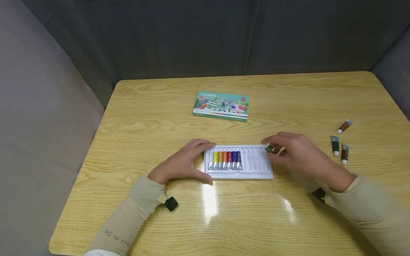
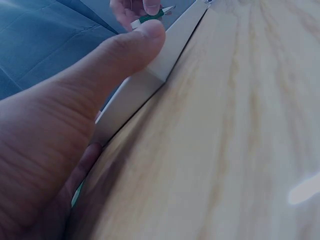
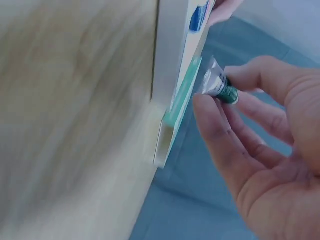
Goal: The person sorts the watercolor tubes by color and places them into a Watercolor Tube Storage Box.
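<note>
A white plastic tray (image 1: 256,175) lies on the table with several paint tubes (image 1: 225,160) in a row in its left part, from white and yellow through red to blue and black. My left hand (image 1: 180,163) grips the tray's left end, thumb at the near corner and fingers at the far one. Over the tray's right end, my right hand (image 1: 301,154) pinches a small green paint tube (image 3: 225,92) between thumb and fingers. The tube has a silver end and a pale cap. Bare slots show in the tray's right part.
Behind the tray lies a teal paint box (image 1: 221,106) with a flower print. To the right on the wooden table (image 1: 144,117) are a reddish-brown tube (image 1: 344,126), a dark green tube (image 1: 335,145) and a dark brown tube (image 1: 345,154). Grey cloth screens surround the table.
</note>
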### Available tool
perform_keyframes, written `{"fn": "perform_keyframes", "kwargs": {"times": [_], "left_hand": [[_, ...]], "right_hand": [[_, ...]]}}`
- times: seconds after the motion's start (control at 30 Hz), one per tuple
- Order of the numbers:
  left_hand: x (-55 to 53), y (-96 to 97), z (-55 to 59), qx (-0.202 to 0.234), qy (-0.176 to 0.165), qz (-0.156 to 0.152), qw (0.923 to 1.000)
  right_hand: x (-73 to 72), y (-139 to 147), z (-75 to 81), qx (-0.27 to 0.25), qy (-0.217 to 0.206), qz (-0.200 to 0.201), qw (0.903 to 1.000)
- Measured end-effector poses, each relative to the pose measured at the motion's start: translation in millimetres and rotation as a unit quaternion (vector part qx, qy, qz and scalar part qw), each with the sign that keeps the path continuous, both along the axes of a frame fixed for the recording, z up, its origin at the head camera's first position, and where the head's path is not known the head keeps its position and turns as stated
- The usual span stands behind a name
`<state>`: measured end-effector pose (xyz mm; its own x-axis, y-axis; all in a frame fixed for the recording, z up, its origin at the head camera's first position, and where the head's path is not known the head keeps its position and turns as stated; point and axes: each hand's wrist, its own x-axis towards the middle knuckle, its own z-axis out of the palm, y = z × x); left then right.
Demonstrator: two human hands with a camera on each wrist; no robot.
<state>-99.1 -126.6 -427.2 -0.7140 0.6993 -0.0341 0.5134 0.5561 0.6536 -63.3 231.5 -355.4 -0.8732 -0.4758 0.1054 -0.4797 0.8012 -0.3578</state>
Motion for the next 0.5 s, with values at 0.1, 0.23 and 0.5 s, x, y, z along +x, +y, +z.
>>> {"fn": "perform_keyframes", "kwargs": {"times": [0.1,0.23,0.5], "left_hand": [[0.9,-1.2,-0.6,-0.001,0.0,-0.002,1.0],[0.3,-0.9,-0.2,-0.003,0.004,-0.006,1.0],[0.4,-0.1,2.3,-0.002,0.006,-0.009,0.9999]], "right_hand": [[0.9,-14,-3.9,-0.029,-0.021,-0.011,0.9993],[0.0,-28,-7.1,-0.066,-0.058,-0.033,0.9956],[-2.5,-47,-14.3,-0.109,-0.103,-0.072,0.9861]]}}
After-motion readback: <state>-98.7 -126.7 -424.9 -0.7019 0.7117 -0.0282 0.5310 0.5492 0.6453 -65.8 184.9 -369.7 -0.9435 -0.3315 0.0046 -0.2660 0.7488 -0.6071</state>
